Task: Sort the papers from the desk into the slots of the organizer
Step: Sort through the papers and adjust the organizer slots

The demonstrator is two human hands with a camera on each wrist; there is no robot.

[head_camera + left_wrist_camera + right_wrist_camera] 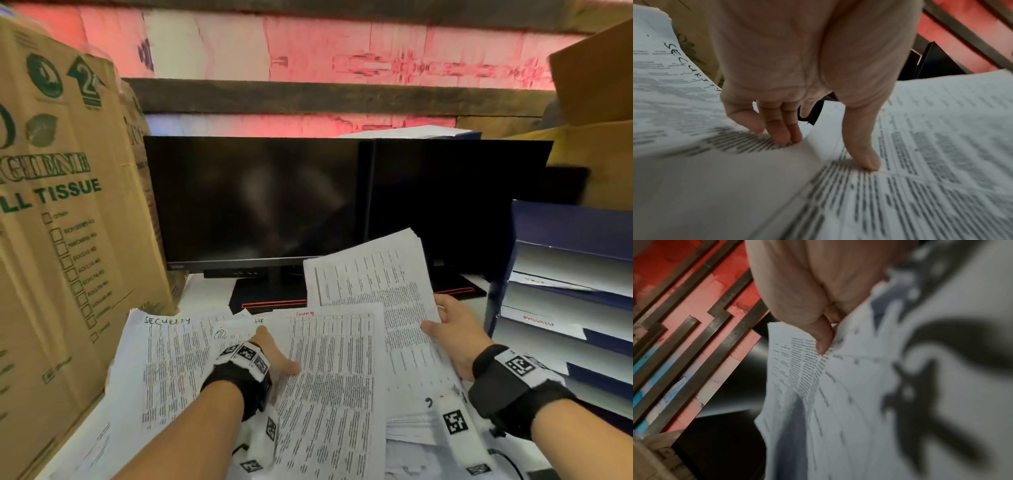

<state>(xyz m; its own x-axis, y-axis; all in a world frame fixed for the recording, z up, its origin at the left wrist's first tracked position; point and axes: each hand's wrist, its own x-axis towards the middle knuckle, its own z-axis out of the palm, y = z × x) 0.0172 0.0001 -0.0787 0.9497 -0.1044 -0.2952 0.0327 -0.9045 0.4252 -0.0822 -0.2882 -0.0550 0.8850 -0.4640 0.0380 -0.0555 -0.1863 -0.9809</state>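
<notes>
Thin matt white papers (329, 370) with dense black print, some edges crumpled. A brown corrugated cardboard box (68, 212), matt and printed green. Glossy black monitor (260, 202); smooth blue organizer (561, 233).

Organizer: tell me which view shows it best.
Head view. The organizer stands at the right edge there, blue, its stacked slots visible, two holding labelled sheets. The left wrist view shows only the left hand on papers; the right wrist view shows the right hand gripping a stack, no organizer recognisable.
</notes>
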